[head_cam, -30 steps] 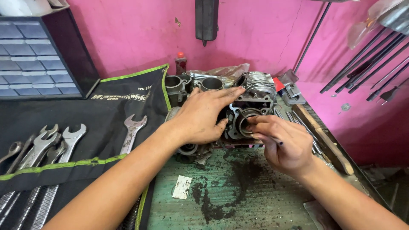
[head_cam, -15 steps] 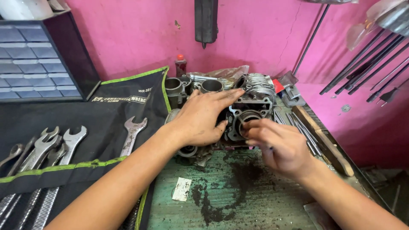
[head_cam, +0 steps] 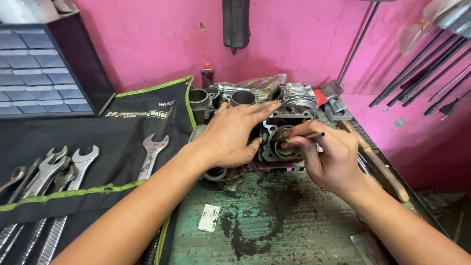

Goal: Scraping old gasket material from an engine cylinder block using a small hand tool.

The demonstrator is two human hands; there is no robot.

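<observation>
A dark metal engine block (head_cam: 277,128) with a round bore stands on the stained green bench (head_cam: 274,221). My left hand (head_cam: 230,135) lies flat on its left side, fingers stretched across the top. My right hand (head_cam: 329,153) pinches a thin dark pick-like tool (head_cam: 308,136), its tip pointing left at the rim of the bore. A finned silver cylinder (head_cam: 297,95) sits just behind the block.
A black tool roll (head_cam: 98,147) with green trim holds several wrenches (head_cam: 49,172); one wrench (head_cam: 152,154) lies loose on it. Cylinder sleeves (head_cam: 198,100) and a small red-capped bottle (head_cam: 207,73) stand at the back. A drawer cabinet (head_cam: 39,68) sits left; rods lean on the pink wall.
My right hand has risen slightly and turned, bringing the thin tool up to the bore's rim. My left hand stays on the block.
</observation>
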